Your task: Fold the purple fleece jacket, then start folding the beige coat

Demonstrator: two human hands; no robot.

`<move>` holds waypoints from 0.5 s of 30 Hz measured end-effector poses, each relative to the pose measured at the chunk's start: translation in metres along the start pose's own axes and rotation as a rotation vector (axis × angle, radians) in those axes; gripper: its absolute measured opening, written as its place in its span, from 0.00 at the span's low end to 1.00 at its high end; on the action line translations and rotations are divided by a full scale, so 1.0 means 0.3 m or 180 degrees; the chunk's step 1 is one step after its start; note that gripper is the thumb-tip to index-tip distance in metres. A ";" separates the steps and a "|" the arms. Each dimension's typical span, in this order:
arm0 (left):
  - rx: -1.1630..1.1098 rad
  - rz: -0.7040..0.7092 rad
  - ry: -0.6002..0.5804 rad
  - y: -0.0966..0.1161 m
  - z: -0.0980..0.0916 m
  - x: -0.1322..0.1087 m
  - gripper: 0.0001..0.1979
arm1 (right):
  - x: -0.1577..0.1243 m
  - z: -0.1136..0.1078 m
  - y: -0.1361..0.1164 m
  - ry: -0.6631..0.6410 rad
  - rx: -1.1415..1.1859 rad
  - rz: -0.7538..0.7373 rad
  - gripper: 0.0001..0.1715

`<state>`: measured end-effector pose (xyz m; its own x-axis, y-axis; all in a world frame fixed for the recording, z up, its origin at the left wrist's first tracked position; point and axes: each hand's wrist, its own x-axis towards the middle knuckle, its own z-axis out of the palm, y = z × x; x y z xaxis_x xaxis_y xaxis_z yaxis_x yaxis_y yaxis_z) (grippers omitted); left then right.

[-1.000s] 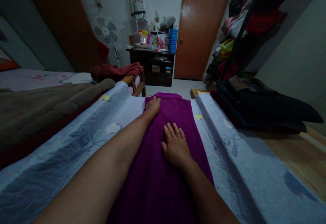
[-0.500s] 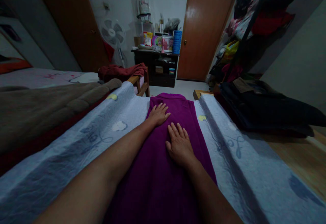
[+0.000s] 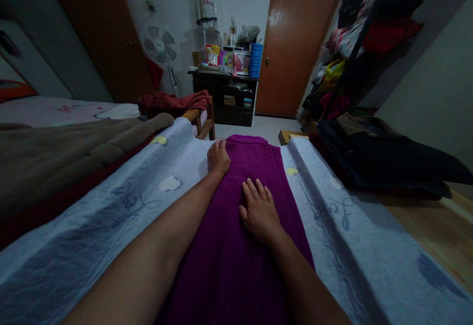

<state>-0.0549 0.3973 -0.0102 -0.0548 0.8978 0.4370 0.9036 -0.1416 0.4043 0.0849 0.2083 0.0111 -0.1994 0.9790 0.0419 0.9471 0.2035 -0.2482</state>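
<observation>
A long purple garment (image 3: 254, 160) lies flat, with narrow folded sides and a band-like seam at its far end. My left hand (image 3: 219, 157) is at the garment's far left edge, its fingers curled down over that edge. Spread flat on the middle of the cloth, my right hand (image 3: 260, 211) presses with its fingers apart. Beneath the garment is a light blue patterned blanket (image 3: 172, 152).
A brown padded blanket (image 3: 84, 143) lies along the left. Dark folded clothes (image 3: 384, 152) are stacked at the right on a wooden surface (image 3: 424, 216). Red cloth (image 3: 173, 101) hangs over a wooden frame. Beyond stand a fan (image 3: 160, 47) and a dark cabinet (image 3: 225, 98).
My left hand has slid left off the garment's upper middle to its left edge, and its fingers have gone from spread to curled. My right hand stays in place.
</observation>
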 end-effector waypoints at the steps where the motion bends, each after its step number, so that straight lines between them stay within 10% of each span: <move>1: -0.0172 -0.0402 0.0121 -0.010 -0.007 0.002 0.25 | 0.000 -0.001 0.000 -0.0001 0.0004 -0.0001 0.38; 5: -0.1043 -0.1610 -0.0167 -0.059 -0.020 0.028 0.30 | -0.001 -0.001 0.001 0.0021 0.0032 -0.0003 0.38; 15: -0.2224 -0.1603 -0.1725 -0.094 -0.090 0.099 0.08 | 0.000 -0.003 -0.001 -0.0008 -0.0003 0.0014 0.38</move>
<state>-0.0934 0.4166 0.0131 -0.0037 0.9639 -0.2662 0.3689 0.2488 0.8955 0.0848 0.2081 0.0120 -0.1957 0.9799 0.0383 0.9482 0.1991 -0.2475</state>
